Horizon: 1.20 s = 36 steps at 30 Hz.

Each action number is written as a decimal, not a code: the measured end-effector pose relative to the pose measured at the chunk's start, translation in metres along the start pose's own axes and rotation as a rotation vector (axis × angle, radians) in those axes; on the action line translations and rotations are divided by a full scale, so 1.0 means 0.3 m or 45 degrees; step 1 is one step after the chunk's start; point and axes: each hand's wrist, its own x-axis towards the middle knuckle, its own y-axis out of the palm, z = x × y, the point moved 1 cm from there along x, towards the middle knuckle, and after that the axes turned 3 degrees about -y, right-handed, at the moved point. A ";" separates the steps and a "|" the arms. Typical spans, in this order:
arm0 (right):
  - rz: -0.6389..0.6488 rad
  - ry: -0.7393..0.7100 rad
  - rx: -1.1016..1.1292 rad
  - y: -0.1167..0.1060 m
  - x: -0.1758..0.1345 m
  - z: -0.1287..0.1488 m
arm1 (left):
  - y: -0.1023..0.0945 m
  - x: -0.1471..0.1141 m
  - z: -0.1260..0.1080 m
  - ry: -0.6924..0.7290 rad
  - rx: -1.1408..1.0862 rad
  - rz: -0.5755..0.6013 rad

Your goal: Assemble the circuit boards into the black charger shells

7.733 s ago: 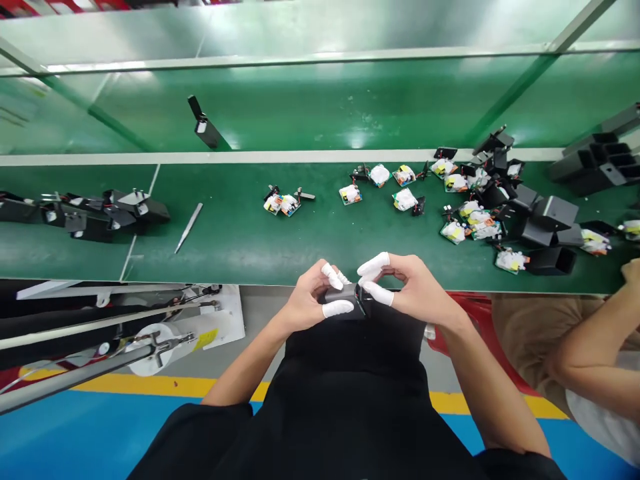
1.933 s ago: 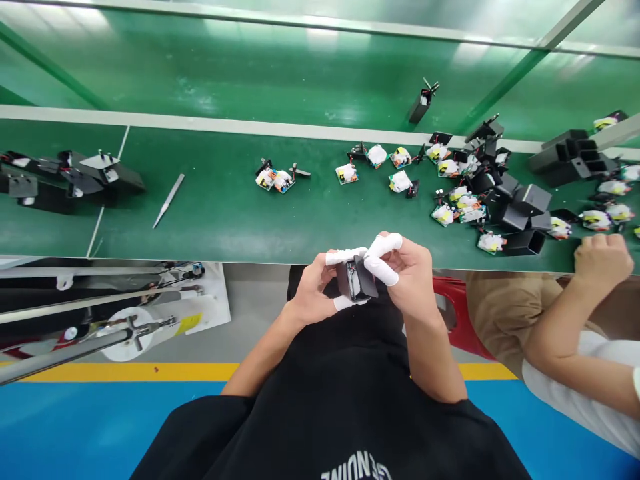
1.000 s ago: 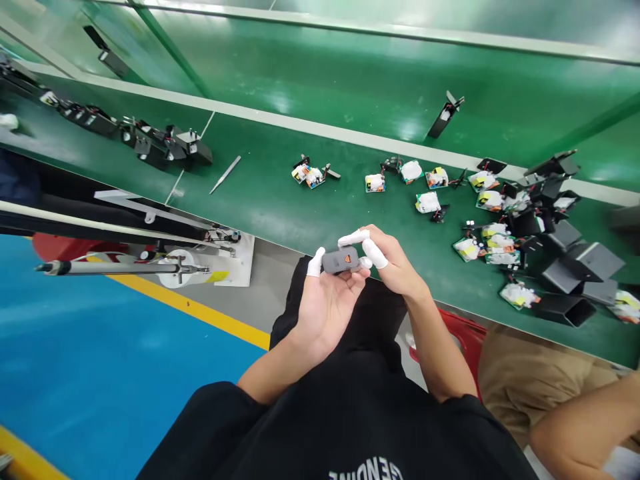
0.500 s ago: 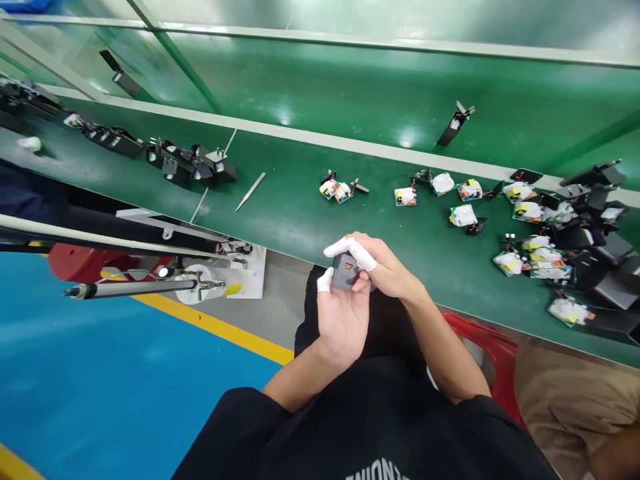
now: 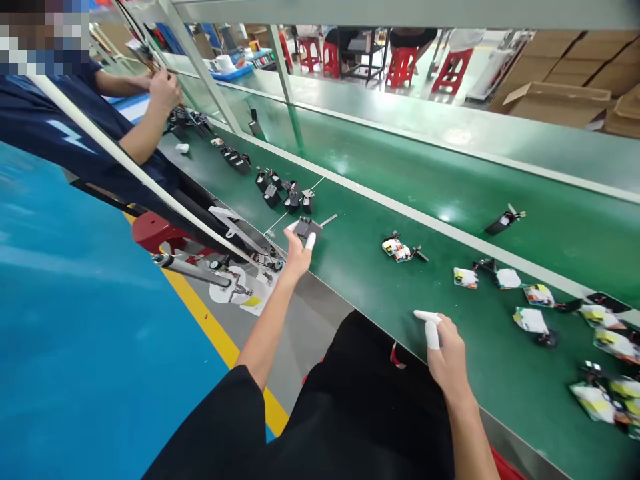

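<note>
My left hand (image 5: 299, 257) reaches out to the left over the bench, its thumb and finger on either side of a dark grey plastic case (image 5: 307, 227). White covers sit on the fingertips. Just beyond the case is a cluster of similar black cases (image 5: 291, 200), some with metal pins showing. A thin metal tool (image 5: 329, 221) lies right beside the held case. My right hand (image 5: 449, 350), also with white finger covers, hovers above the bench's near edge, fingers apart and nothing in them. The nearest part to it is a small circuit board assembly (image 5: 397, 249) with white filler.
Several circuit boards (image 5: 531, 321) with white filler lie along the right of the green bench (image 5: 360, 287). A black case (image 5: 505, 220) stands near the back strip. At far left a co-worker's hands (image 5: 165, 88) work above more cases. A pneumatic cylinder (image 5: 193, 270) juts out below.
My hands have parted. The left has carried the grey case forward and left to the case cluster; the right has drawn away rightward, empty. My view has tilted up and turned.
</note>
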 end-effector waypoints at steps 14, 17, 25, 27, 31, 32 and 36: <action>-0.013 -0.012 -0.049 0.008 0.058 0.086 | 0.088 0.234 -0.019 0.122 0.200 -0.218; -0.053 -0.059 -0.192 0.039 0.184 0.138 | 0.091 0.097 -0.033 0.115 0.017 -0.395; 0.119 -0.157 -0.653 0.217 0.626 0.252 | 0.283 -0.353 -0.033 -0.075 -0.597 -0.001; 0.156 -0.200 -0.640 0.234 0.661 0.257 | 0.294 -0.382 -0.055 -0.127 -0.694 0.091; 0.175 -0.266 -0.564 0.202 0.577 0.254 | 0.276 -0.346 -0.108 -0.285 -0.901 0.381; 0.165 -0.261 -0.524 0.181 0.525 0.246 | 0.271 -0.330 -0.120 -0.339 -0.969 0.459; -0.076 0.042 0.070 0.047 0.238 0.153 | 0.284 -0.302 -0.160 -0.470 -1.126 0.626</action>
